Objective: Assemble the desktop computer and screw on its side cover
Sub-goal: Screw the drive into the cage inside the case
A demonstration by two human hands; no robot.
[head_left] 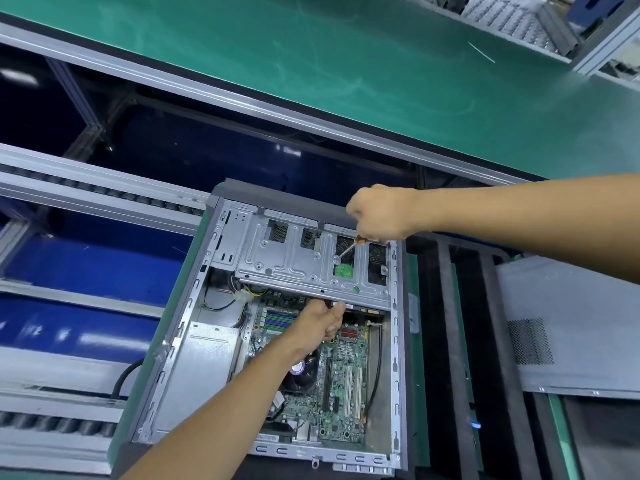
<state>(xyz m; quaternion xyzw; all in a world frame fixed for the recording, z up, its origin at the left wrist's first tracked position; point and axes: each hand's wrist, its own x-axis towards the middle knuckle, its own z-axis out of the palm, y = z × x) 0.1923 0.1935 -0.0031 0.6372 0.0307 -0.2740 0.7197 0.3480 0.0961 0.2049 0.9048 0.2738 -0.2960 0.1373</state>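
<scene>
An open desktop computer case [194, 296] lies on its side in the middle of the view, its motherboard [343, 386] exposed. A silver drive cage [291, 258] spans the case's far end. My right hand [379, 213] grips a screwdriver [348, 249] with an orange collar, its tip set on a screw of the cage next to a green board. My left hand [320, 322] reaches into the case and holds the cage's near edge, thumb pointing right. The grey side cover [571, 327] with a perforated vent lies flat to the right of the case.
A black foam tray [450, 341] with long slots sits between the case and the cover. A green conveyor belt [346, 64] runs across the back, roller rails [86, 188] at the left. A silver power supply [204, 368] fills the case's left side.
</scene>
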